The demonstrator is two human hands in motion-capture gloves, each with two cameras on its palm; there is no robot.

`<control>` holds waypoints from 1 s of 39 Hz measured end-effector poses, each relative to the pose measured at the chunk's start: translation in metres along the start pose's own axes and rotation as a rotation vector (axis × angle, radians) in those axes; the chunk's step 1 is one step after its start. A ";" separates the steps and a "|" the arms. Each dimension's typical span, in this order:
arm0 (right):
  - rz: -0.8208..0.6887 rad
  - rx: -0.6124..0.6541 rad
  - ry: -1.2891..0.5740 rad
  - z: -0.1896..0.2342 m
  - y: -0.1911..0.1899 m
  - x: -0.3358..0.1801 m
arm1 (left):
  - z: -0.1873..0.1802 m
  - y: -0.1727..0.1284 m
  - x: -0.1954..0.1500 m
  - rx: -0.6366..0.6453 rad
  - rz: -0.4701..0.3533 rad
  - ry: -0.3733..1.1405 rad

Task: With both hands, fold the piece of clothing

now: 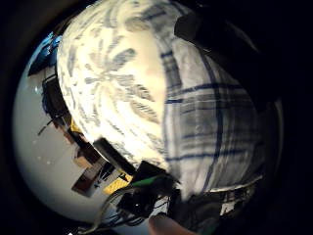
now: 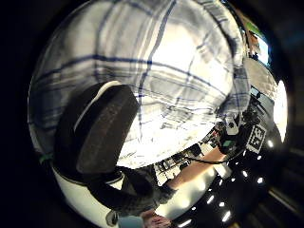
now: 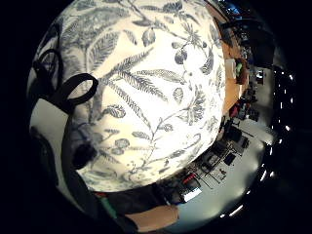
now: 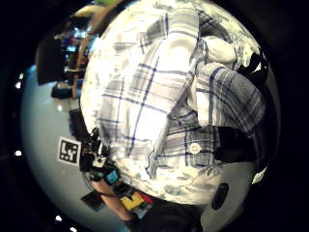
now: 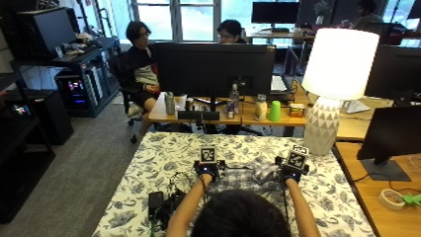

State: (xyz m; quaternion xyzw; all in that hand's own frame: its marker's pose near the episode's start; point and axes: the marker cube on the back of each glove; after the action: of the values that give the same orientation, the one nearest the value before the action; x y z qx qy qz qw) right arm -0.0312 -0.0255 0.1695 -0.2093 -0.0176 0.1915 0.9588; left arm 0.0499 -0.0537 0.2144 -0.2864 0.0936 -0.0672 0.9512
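Outside view first: a blue-and-white plaid shirt [image 5: 244, 178] lies bunched on the counter [image 5: 151, 163], just ahead of the person's head, between the two gloved hands. The counter wears a white cloth printed with blue leaves [image 5: 342, 192]. The left hand [image 5: 209, 171] rests at the shirt's left edge and the right hand [image 5: 291, 173] at its right edge, the two hands well apart with the shirt spanning the gap.

From the right thumb side palm view the shirt [image 4: 159, 101] is rumpled, with a folded cuff or placket showing a white button [image 4: 194, 148], and a fold of plaid cloth lies over dark glove fingers [image 4: 236, 145], so the right hand pinches the fabric. From the left thumb side palm view plaid cloth [image 2: 156, 71] fills most of the picture close to the palm, with a dark glove finger [image 2: 102, 137] in front of it; whether the left hand's fingers are closed on the shirt cannot be told.

A white lamp [image 5: 334, 74] stands on the counter's far right corner. Dark cables [image 5: 172, 195] lie on the cloth to the left of the left forearm.
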 end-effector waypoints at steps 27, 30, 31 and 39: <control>-0.425 0.285 -0.121 -0.059 0.075 -0.269 | -0.120 0.056 -0.114 0.451 -0.028 0.118; -0.466 0.092 -0.102 -0.012 0.094 -0.307 | -0.118 0.047 -0.134 0.417 -0.047 0.150; -0.481 0.024 -0.103 0.003 0.099 -0.317 | -0.116 0.043 -0.140 0.401 -0.057 0.157; -0.540 -0.091 -0.335 0.036 0.097 -0.346 | -0.108 0.035 -0.174 0.377 -0.110 0.181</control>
State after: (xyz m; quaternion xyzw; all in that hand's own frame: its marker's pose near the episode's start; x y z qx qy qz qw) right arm -0.3908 -0.0598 0.1785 -0.2052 -0.2385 -0.0390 0.9484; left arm -0.1400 -0.0508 0.1312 -0.1009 0.1487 -0.1611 0.9704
